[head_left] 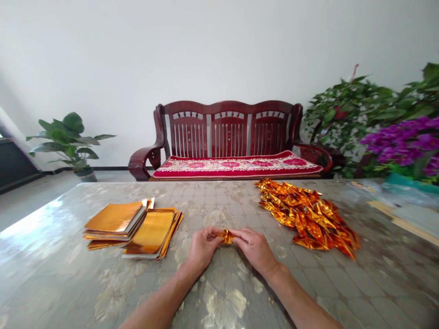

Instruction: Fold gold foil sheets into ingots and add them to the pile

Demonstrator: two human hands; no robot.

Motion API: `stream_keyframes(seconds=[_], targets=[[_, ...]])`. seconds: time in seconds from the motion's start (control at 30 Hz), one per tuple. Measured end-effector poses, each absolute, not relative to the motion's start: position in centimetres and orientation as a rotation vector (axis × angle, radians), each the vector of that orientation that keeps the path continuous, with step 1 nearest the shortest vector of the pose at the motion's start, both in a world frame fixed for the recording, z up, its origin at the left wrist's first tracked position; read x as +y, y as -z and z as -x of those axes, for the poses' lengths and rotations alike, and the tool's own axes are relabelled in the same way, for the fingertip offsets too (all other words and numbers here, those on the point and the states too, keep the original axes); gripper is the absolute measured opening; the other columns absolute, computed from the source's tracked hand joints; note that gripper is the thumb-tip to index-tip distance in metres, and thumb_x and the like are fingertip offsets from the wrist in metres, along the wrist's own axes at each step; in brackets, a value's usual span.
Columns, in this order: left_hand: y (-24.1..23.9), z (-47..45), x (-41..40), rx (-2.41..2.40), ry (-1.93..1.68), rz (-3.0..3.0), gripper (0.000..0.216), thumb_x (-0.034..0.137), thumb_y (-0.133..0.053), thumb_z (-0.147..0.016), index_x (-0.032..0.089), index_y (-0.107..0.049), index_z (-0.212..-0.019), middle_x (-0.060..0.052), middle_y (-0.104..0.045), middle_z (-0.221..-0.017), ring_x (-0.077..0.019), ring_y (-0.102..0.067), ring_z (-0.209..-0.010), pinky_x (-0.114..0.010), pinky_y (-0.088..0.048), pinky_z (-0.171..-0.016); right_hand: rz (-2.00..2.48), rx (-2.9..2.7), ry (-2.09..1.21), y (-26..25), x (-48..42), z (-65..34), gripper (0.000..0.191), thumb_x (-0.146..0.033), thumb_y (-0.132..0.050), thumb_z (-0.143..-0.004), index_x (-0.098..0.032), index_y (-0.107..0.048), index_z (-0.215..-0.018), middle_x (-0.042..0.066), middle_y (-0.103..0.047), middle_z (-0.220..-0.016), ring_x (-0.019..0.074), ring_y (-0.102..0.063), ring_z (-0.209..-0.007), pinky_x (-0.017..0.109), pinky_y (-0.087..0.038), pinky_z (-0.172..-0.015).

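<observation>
Both forearms reached in over the tabletop [103, 283], the left hand [202, 247] and right hand [255, 248] pinching one small gold foil piece [227, 236] between their fingertips, raised just clear to work its folds. Flat gold sheets [133, 227] lay stacked at left, a heap of folded pieces [308, 217] at right.

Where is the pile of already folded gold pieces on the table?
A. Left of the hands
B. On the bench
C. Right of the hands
C: the folded gold pieces lie right of the hands, while flat gold sheets sit left.
</observation>
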State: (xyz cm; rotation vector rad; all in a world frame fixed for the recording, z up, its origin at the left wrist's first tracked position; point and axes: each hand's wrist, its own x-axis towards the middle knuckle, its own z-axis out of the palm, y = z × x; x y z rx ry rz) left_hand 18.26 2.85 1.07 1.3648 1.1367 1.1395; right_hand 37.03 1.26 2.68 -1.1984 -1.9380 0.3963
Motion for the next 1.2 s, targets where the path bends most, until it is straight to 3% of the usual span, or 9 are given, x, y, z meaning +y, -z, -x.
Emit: stream_keyframes(seconds=[0.43,0.6,0.73,1.0,1.2], targets=[[-0.7,-18.6,2.7,1.323,-1.188,-1.602,0.019,0.028,-0.056,-0.082,0.019,-0.072,-0.088,-0.001,-0.075,-0.078,-0.0149,-0.067,-0.068,-0.022,-0.051,-0.061,1.280,-1.743,-0.452,-2.1,1.3,-36.1,0.027,-0.017,-0.055,-0.084,-0.023,-0.074,-0.102,0.005,-0.077,-0.097,0.0215,-0.073,-0.089,0.034,-0.057,-0.082],[-0.8,-18.9,2.7,1.363,-1.310,-1.553,0.009,0.024,-0.059,-0.080,0.018,-0.063,-0.085,0.001,-0.072,-0.075,-0.0140,-0.067,-0.066,-0.022,-0.050,-0.061,1.281,-1.751,-0.383,-1.8,1.3,-35.8,0.032,-0.014,-0.053,-0.082,-0.022,-0.071,-0.107,0.006,-0.076,-0.101,0.0216,-0.072,-0.092,0.035,-0.057,-0.084],[-0.8,-19.1,2.8,1.326,-1.316,-1.478,0.017,0.021,-0.060,-0.079,0.019,-0.059,-0.096,-0.001,-0.076,-0.081,-0.0166,-0.072,-0.075,-0.025,-0.053,-0.068,1.307,-1.775,-0.333,-2.3,1.2,-35.8,0.025,-0.017,-0.053,-0.085,-0.021,-0.073,-0.100,0.007,-0.076,-0.096,0.0221,-0.071,-0.089,0.035,-0.056,-0.082],[-1.2,-19.4,2.8,1.267,-1.295,-1.367,0.016,0.015,-0.060,-0.074,0.017,-0.066,-0.089,-0.004,-0.077,-0.082,-0.0189,-0.074,-0.077,-0.027,-0.057,-0.071,1.415,-1.718,-0.419,-2.6,1.5,-35.6,0.024,-0.022,-0.051,-0.086,-0.022,-0.075,-0.092,0.005,-0.077,-0.087,0.0224,-0.072,-0.081,0.033,-0.054,-0.073],[-1.1,-19.3,3.1,1.253,-1.226,-1.188,0.028,0.007,-0.056,-0.072,0.014,-0.072,-0.094,-0.004,-0.079,-0.082,-0.0169,-0.073,-0.069,-0.024,-0.057,-0.064,1.439,-1.626,-0.520,-2.3,1.8,-35.5,0.028,-0.020,-0.051,-0.080,-0.020,-0.077,-0.092,0.006,-0.078,-0.090,0.0223,-0.072,-0.083,0.032,-0.054,-0.078]])
